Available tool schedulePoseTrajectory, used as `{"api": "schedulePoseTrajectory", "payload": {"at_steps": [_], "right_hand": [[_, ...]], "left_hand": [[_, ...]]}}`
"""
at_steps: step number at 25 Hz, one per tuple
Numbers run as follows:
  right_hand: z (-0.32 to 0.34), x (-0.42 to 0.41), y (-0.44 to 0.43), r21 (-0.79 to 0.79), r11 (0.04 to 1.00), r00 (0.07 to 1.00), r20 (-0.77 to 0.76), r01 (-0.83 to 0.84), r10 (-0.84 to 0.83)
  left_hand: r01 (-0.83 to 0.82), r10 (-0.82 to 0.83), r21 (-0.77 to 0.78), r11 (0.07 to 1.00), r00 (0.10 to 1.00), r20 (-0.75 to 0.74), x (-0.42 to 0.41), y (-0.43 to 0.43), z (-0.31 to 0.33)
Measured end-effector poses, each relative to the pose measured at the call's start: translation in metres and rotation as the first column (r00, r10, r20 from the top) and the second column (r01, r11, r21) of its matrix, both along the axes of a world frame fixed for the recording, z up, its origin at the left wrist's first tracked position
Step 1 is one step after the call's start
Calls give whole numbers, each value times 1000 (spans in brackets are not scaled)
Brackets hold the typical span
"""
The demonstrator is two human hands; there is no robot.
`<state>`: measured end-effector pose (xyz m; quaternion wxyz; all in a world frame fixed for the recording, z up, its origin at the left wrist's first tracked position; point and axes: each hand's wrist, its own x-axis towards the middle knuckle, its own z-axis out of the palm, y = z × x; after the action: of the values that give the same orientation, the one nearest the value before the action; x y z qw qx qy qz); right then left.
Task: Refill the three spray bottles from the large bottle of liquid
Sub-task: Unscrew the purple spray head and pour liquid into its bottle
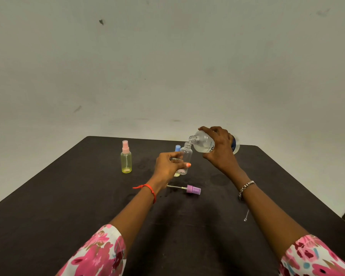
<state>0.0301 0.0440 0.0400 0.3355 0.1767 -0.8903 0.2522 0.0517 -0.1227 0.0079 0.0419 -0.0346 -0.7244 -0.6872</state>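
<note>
- The right hand point(220, 150) wraps the large bottle point(204, 144) around its body and tips it on its side, its open mouth just above the neck of the clear bottle point(186, 156).
- The left hand point(168, 166) pinches the clear bottle at mid-height, thumb in front, holding it upright at the middle of the surface point(68, 196); whether its base rests there or is lifted cannot be told.
- The clear bottle looks nearly empty, so I judge this pour is only starting; no stream shows.
- Its purple sprayer point(192, 189) lies on its side in front of the hands, tube pointing left, and must go back on afterwards.
- A blue-capped bottle point(177, 148) stands right behind the left hand, mostly hidden; its fill level cannot be read.
- The pink-capped bottle point(126, 158) stands well to the left, capped, yellow-tinted, and looks little filled.
- My guess: at least two bottles are left to refill.
- The blue-capped bottle crowds the pour and could be knocked; dark patches on the surface may be spills.
</note>
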Motion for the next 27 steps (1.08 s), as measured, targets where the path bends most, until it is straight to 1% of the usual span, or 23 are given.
{"api": "schedulePoseTrajectory", "payload": {"at_steps": [10, 27], "right_hand": [[1, 1, 3, 39, 999, 999, -41, 3, -1], [-5, -11, 4, 55, 998, 999, -52, 9, -6]], "left_hand": [[2, -2, -16, 1000, 1000, 0, 0, 3, 0], [-3, 3, -14, 1000, 1000, 5, -4, 2, -6]]}}
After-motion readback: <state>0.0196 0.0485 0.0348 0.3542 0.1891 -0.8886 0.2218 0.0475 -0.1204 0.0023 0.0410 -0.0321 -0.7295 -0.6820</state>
